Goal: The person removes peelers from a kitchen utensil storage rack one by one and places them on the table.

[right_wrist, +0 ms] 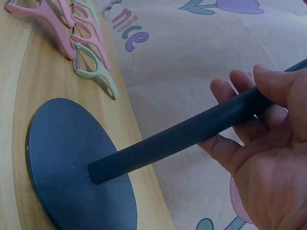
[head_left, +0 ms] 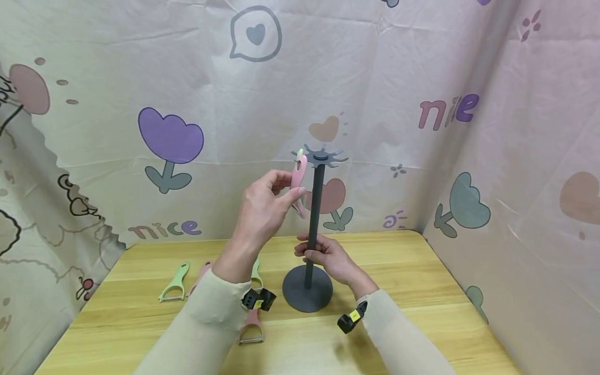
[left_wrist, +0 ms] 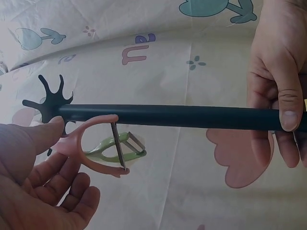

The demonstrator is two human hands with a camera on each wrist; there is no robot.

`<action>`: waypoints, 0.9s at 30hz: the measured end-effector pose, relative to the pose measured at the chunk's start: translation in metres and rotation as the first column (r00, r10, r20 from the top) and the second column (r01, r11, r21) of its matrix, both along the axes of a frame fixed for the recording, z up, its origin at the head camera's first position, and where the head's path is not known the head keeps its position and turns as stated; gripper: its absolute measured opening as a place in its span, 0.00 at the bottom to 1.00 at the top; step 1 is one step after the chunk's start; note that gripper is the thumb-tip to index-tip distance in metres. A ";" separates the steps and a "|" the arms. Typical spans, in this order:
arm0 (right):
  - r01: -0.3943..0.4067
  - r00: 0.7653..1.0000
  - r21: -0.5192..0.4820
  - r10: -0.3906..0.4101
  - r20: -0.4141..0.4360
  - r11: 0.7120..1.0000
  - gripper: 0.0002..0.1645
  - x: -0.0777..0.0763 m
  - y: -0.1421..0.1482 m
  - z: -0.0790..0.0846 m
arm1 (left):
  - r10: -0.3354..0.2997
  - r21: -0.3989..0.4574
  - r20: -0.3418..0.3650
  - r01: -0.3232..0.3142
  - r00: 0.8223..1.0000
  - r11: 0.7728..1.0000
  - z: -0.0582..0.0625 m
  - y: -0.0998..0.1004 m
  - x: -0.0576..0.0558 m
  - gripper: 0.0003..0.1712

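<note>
My left hand [head_left: 264,205] pinches a pink peeler [head_left: 298,174] between thumb and fingers, its handle end up beside the hooked top [head_left: 321,156] of a dark stand. Behind it is a green peeler [left_wrist: 96,154], whose handle end peeks out by the hooks; whether it hangs on one is hidden. In the left wrist view, the pink peeler's blade faces away from the hooks. My right hand [head_left: 335,258] holds the stand's pole [head_left: 316,205] low down, thumb on one side and fingers round the other. The round base [right_wrist: 72,158] rests on the table.
On the wooden table [head_left: 403,317], left of the stand, lie several more peelers: a green one [head_left: 178,281] farthest left, a pink one [head_left: 251,328] nearest, others partly behind my left arm. Printed cloth [head_left: 365,78] hangs behind and at both sides.
</note>
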State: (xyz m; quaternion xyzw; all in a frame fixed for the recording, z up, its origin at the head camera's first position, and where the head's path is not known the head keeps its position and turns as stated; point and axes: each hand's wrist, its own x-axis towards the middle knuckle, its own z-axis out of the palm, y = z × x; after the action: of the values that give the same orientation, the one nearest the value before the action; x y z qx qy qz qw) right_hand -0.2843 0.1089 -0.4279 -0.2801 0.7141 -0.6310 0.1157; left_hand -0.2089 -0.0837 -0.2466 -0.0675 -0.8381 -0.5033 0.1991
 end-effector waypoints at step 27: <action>0.003 1.000 -0.008 -0.003 0.031 1.000 0.25 0.001 -0.001 0.001 | -0.054 0.098 -0.020 0.056 0.998 0.994 0.006 -0.003 0.003 0.19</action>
State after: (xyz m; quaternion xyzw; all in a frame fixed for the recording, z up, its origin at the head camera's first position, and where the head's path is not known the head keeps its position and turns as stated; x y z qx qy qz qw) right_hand -0.2835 0.1080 -0.4265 -0.2697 0.7103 -0.6382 0.1246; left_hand -0.2057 -0.0871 -0.2407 -0.0848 -0.8085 -0.5486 0.1954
